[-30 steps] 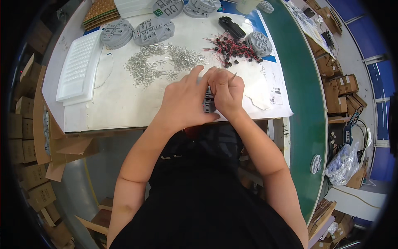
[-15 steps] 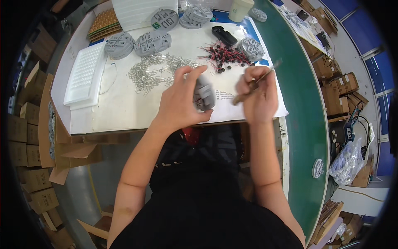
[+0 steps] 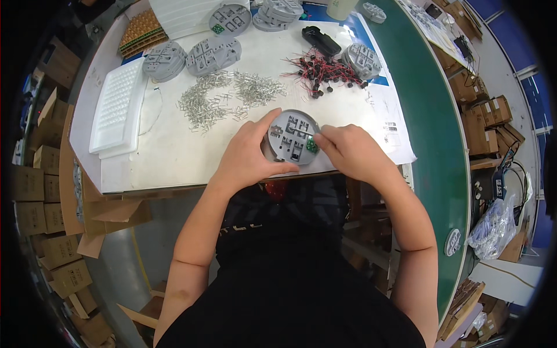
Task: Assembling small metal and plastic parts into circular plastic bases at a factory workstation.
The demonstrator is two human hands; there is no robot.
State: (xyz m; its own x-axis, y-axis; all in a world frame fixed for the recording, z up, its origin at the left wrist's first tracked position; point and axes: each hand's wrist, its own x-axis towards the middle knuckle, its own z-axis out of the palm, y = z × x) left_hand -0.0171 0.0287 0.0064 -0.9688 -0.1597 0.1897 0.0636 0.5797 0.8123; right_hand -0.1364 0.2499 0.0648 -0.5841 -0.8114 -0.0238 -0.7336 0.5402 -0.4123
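My left hand (image 3: 250,148) curls around the left side of a round grey plastic housing (image 3: 282,152), thumb at its near edge and fingers at the far one. The housing is tilted so its face shows slots, small metal parts and a green circuit board (image 3: 312,145) at its right. My right hand (image 3: 354,152) is closed at the right rim, over a thin metal tool (image 3: 299,132) whose shaft seems to lie across the face. The fingers hide the tool's handle. Beyond the housing lies a pile of small bent metal pins (image 3: 203,104).
Black buzzer-like parts with red wires (image 3: 325,72) lie at the back right, near a black plastic case (image 3: 321,40). Several grey housings (image 3: 213,56) stand along the back. A white foam tray (image 3: 118,110) is at the left, and a green surface (image 3: 426,116) runs along the right.
My right hand has come left and down to the housing, with the tool swung from pointing up and away to its face. My left hand has turned the housing face-up.
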